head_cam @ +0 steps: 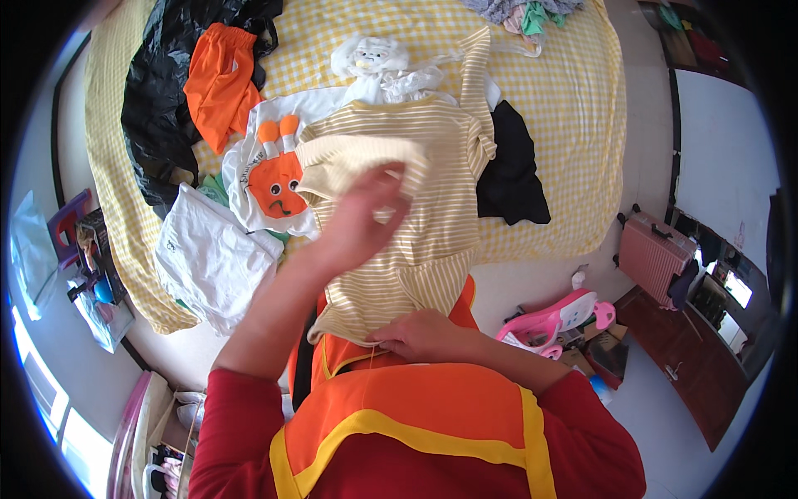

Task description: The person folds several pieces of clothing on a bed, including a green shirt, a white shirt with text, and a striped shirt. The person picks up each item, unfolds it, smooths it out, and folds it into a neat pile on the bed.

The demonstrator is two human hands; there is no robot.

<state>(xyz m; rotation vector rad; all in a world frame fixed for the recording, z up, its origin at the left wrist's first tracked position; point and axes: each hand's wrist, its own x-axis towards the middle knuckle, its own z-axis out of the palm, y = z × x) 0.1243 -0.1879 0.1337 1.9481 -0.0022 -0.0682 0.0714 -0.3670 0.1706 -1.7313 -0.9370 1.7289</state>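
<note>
A yellow-and-white striped long-sleeved garment lies spread at the bed's near edge, its lower end over my lap. My left hand is blurred above its middle, by a sleeve folded across the chest; whether the fingers hold that sleeve is unclear. The garment's hem is pinched in my right hand, near my orange apron. Beneath and beside the striped garment are a white top with an orange cartoon face and a black cloth. Which arm is which follows from the sleeves: left side and right side.
Orange shorts rest on a black plastic bag at the left of the checked bedspread. White folded clothing lies near the bed's edge. A pink suitcase and a pink-and-white plastic item stand on the floor at right.
</note>
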